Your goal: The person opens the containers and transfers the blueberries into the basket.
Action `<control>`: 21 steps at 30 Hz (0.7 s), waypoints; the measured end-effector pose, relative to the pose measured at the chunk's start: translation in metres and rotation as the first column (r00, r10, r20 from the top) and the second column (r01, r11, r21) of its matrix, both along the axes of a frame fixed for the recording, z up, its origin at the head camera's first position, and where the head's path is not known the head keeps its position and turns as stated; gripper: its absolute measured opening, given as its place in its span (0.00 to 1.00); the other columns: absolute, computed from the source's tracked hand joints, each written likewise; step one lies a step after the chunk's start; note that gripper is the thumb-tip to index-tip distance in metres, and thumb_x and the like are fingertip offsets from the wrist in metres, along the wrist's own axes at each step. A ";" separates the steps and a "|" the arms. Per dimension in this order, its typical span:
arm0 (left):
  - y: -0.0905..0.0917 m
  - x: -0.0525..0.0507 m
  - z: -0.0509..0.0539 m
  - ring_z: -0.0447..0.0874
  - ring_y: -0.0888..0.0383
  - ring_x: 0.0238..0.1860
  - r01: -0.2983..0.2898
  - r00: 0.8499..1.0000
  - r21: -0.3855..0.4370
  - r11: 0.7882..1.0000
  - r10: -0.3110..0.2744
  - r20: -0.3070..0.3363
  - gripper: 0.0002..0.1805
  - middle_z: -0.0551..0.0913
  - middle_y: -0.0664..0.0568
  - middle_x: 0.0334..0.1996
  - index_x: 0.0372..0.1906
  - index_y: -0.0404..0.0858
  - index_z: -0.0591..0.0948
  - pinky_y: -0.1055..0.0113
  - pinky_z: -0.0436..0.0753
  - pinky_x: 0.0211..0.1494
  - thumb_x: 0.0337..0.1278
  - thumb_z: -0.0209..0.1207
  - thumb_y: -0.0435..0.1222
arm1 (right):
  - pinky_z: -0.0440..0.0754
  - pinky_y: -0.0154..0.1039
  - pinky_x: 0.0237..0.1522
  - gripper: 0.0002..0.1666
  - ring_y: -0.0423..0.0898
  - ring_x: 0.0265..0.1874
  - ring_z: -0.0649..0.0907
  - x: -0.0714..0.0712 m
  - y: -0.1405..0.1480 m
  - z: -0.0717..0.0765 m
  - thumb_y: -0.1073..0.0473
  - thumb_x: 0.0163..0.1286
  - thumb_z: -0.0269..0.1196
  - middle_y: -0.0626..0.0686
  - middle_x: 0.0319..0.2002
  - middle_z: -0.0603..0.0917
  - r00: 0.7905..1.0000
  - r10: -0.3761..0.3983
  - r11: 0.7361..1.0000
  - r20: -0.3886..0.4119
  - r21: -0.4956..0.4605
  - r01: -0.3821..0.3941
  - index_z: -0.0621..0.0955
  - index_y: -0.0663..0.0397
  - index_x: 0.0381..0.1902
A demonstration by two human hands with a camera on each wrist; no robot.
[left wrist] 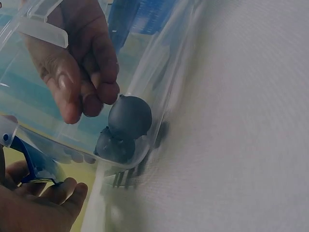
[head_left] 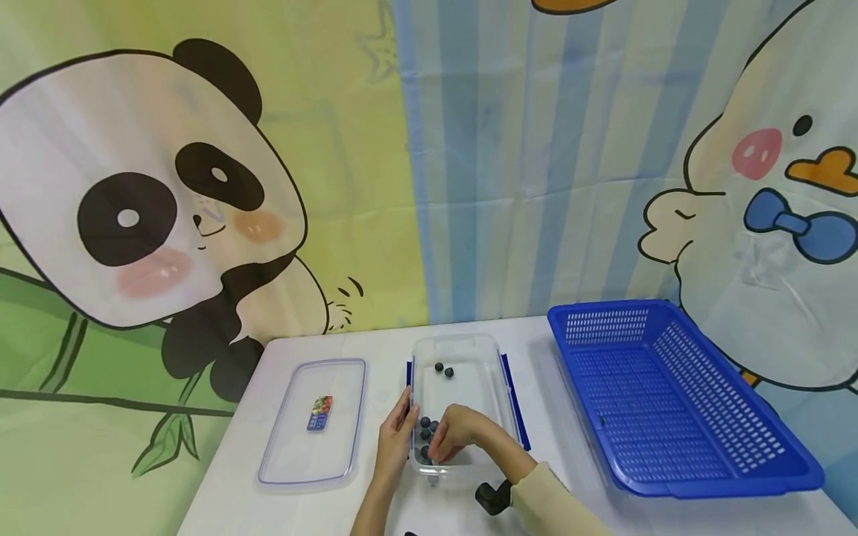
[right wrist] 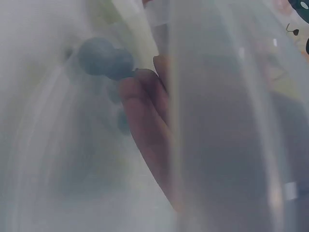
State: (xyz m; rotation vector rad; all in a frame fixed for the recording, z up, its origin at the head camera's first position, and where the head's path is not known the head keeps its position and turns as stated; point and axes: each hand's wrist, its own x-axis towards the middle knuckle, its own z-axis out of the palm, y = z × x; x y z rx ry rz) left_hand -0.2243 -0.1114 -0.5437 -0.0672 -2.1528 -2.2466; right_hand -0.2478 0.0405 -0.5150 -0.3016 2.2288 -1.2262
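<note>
A clear plastic box [head_left: 462,350] with blue side latches stands lidless on the table. At its left side my left hand [head_left: 394,439] holds the wall by the blue latch [left wrist: 41,162], thumb near the rim. Inside, my right hand [head_left: 456,433] reaches down with bent fingers to the near left corner, its fingertips close against several dark blueberries [left wrist: 130,117]. Between these fingers [left wrist: 99,72] no berry shows. Two more blueberries [head_left: 444,370] lie near the box's far end. Through the hazy plastic, the right wrist view shows blueberries [right wrist: 96,57] beside the right fingertips.
Left of the box lies its clear lid [head_left: 284,454], bearing a coloured label [head_left: 319,413]. A large blue basket [head_left: 670,417] stands to the right. A black object [head_left: 493,497] shows by the right sleeve. Patterned curtains [head_left: 482,186] hang behind the white table [head_left: 228,476].
</note>
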 end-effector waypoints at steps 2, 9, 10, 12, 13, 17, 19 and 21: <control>0.000 -0.001 0.000 0.55 0.48 0.67 0.001 1.000 0.000 1.000 -0.001 -0.003 0.28 0.59 0.41 0.67 0.67 0.34 0.63 0.60 0.57 0.68 0.64 0.53 0.39 | 0.84 0.33 0.24 0.04 0.40 0.18 0.82 0.000 -0.002 -0.002 0.74 0.46 0.70 0.51 0.18 0.84 1.000 -0.005 0.999 -0.003 0.047 0.005 0.85 0.64 0.21; 0.000 -0.002 -0.003 0.56 0.48 0.67 -0.003 1.000 -0.004 1.000 0.003 -0.005 0.28 0.60 0.41 0.67 0.66 0.33 0.63 0.60 0.57 0.67 0.64 0.53 0.39 | 0.80 0.30 0.22 0.04 0.39 0.16 0.80 -0.001 -0.008 -0.005 0.70 0.47 0.71 0.48 0.15 0.83 0.999 0.018 0.985 -0.033 0.175 -0.012 0.86 0.59 0.20; -0.001 -0.004 -0.006 0.56 0.48 0.67 -0.006 1.000 -0.001 1.000 0.006 -0.003 0.28 0.60 0.41 0.67 0.66 0.34 0.63 0.60 0.57 0.67 0.64 0.53 0.39 | 0.80 0.29 0.22 0.04 0.39 0.17 0.81 -0.001 -0.008 -0.005 0.70 0.47 0.71 0.48 0.15 0.83 0.999 0.021 0.983 -0.034 0.183 -0.014 0.86 0.59 0.20; -0.002 -0.008 -0.014 0.56 0.49 0.67 -0.015 1.000 -0.010 1.000 0.015 -0.006 0.29 0.60 0.42 0.67 0.67 0.36 0.64 0.60 0.57 0.67 0.63 0.54 0.41 | 0.81 0.30 0.24 0.04 0.40 0.17 0.82 -0.002 -0.009 -0.005 0.70 0.47 0.71 0.48 0.15 0.83 1.000 0.010 0.982 -0.015 0.187 -0.007 0.86 0.59 0.19; -0.002 -0.010 -0.018 0.56 0.49 0.67 -0.020 1.000 -0.014 1.000 0.019 -0.008 0.29 0.61 0.43 0.67 0.67 0.37 0.64 0.60 0.58 0.67 0.63 0.54 0.42 | 0.82 0.31 0.24 0.04 0.41 0.18 0.83 -0.002 -0.009 -0.005 0.70 0.47 0.71 0.49 0.16 0.83 1.000 0.005 0.983 0.000 0.184 -0.005 0.86 0.59 0.19; -0.002 -0.016 -0.033 0.57 0.49 0.67 -0.039 0.999 -0.035 0.999 0.038 -0.023 0.31 0.61 0.44 0.67 0.67 0.40 0.65 0.60 0.58 0.67 0.62 0.54 0.47 | 0.84 0.35 0.26 0.04 0.44 0.19 0.84 -0.003 -0.010 -0.007 0.72 0.47 0.70 0.51 0.17 0.83 0.998 -0.025 0.985 0.050 0.171 0.016 0.85 0.60 0.19; -0.002 -0.016 -0.034 0.57 0.49 0.67 -0.044 0.999 -0.037 0.998 0.043 -0.026 0.31 0.61 0.44 0.67 0.67 0.40 0.65 0.59 0.58 0.67 0.62 0.54 0.47 | 0.84 0.35 0.26 0.05 0.44 0.19 0.84 -0.003 -0.011 -0.008 0.72 0.48 0.70 0.51 0.17 0.83 0.998 -0.023 0.984 0.053 0.175 0.014 0.85 0.61 0.19; -0.002 -0.017 -0.035 0.57 0.49 0.67 -0.048 0.999 -0.036 0.998 0.047 -0.026 0.31 0.62 0.45 0.67 0.67 0.41 0.65 0.59 0.59 0.67 0.61 0.55 0.48 | 0.84 0.35 0.25 0.05 0.43 0.18 0.83 -0.004 -0.011 -0.008 0.72 0.47 0.70 0.50 0.17 0.83 0.999 -0.019 0.982 0.045 0.188 0.011 0.85 0.60 0.18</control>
